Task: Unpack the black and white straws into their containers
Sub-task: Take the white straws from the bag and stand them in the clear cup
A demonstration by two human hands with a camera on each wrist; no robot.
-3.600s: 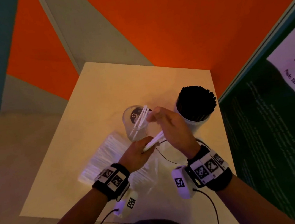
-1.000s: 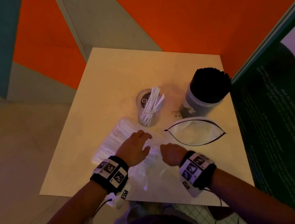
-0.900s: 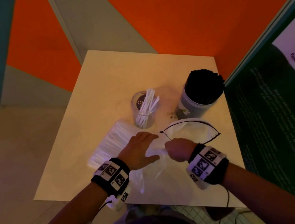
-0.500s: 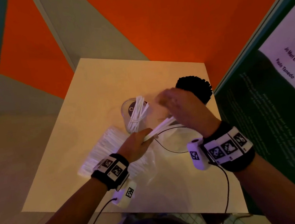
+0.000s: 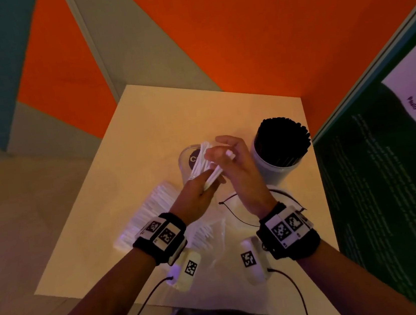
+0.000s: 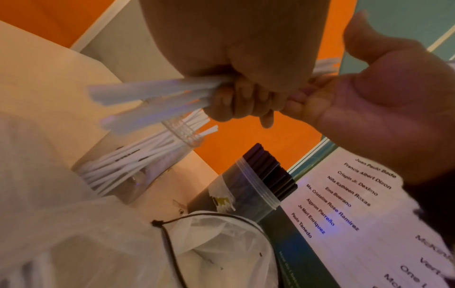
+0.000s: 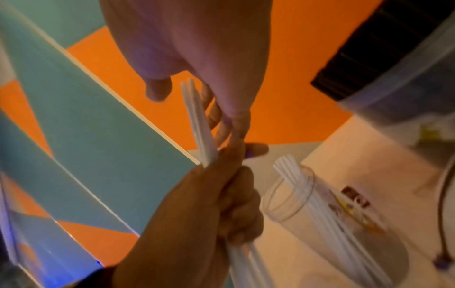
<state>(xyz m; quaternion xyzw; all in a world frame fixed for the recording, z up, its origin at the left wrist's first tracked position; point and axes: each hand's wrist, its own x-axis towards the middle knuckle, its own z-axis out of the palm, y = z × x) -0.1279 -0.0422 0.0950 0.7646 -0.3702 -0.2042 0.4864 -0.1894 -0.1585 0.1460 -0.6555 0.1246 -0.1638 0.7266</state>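
Both the left hand [image 5: 197, 194] and right hand [image 5: 234, 164] grip a white straw bundle [image 5: 213, 177] above the clear cup [image 5: 185, 165]; only the left wrist view shows curled fingers [image 6: 236, 105] clenching it

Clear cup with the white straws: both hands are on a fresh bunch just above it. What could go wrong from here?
1. The clear cup already holds straws leaning to one side; pushing the bunch of white straws in at an angle might tip it.
2. Left hand and right hand share the bunch, so loose straws could slip onto the table.
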